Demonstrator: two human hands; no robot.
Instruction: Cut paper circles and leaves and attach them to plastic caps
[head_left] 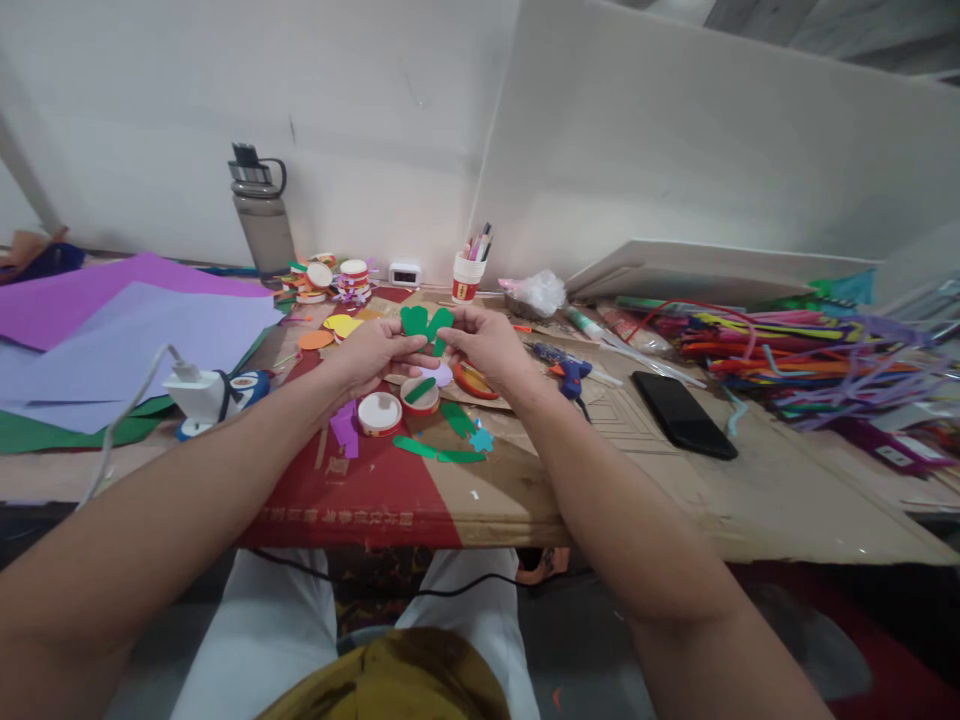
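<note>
My left hand (375, 352) pinches a green cut-out (414, 321) with a rounded, lobed top. In my right hand (484, 345) is another green piece (441, 322), pressed between thumb and fingers close beside the first. Whether the two pieces are joined I cannot tell. Below the hands stand a small open paper cup (380, 413) with a white inside and a second cup (420, 397) with a green strip across it. Green strips (460, 457), a blue flower shape (481, 437) and purple pieces (346, 430) lie around them.
A hot glue gun (573, 377) and a black phone (684, 414) lie to the right, near a heap of pipe cleaners (795, 350). Purple sheets (150, 330), a plug adapter (196, 392) and a water bottle (262, 215) are left. A pen cup (466, 278) stands behind.
</note>
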